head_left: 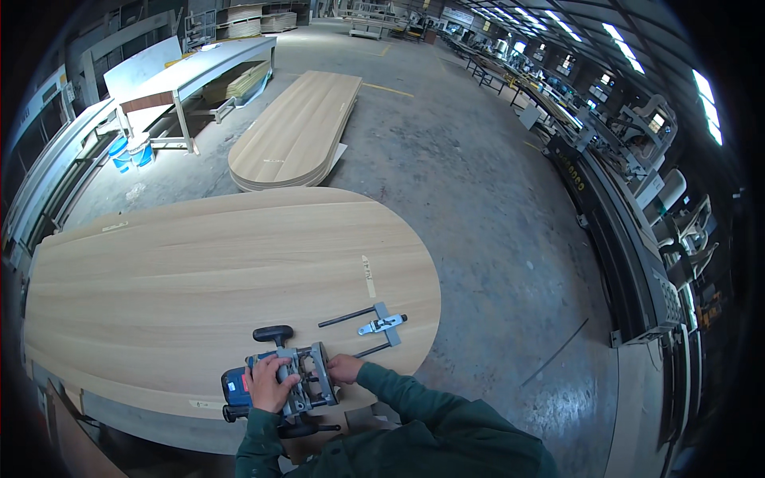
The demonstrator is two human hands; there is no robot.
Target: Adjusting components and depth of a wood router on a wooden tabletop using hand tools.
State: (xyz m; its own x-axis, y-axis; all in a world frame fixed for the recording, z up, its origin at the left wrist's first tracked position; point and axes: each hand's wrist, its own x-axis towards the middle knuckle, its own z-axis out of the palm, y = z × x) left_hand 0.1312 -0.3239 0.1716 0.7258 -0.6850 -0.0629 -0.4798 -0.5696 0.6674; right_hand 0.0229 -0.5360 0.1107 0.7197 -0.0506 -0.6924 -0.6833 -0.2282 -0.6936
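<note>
A blue and black plunge router (pixel 301 374) lies on its side near the front edge of a wood-grain board with a rounded right end (pixel 199 263). My left hand (pixel 269 382) grips the router's body from above, thumb and fingers spread across it. At the grey base plate's right side is my right hand (pixel 345 369); its fingers are closed against the base, and their tips and anything between them are hidden. Just beyond lies a guide fence (pixel 384 325) with two dark rods, flat on the board and apart from both hands.
Strips of tape (pixel 368 277) stick to the board. Behind it lies a stack of similar rounded boards (pixel 299 127). A white-topped table (pixel 203 60) and blue-and-white buckets (pixel 140 150) stand at the far left. A long dark machine (pixel 610 239) runs along the right.
</note>
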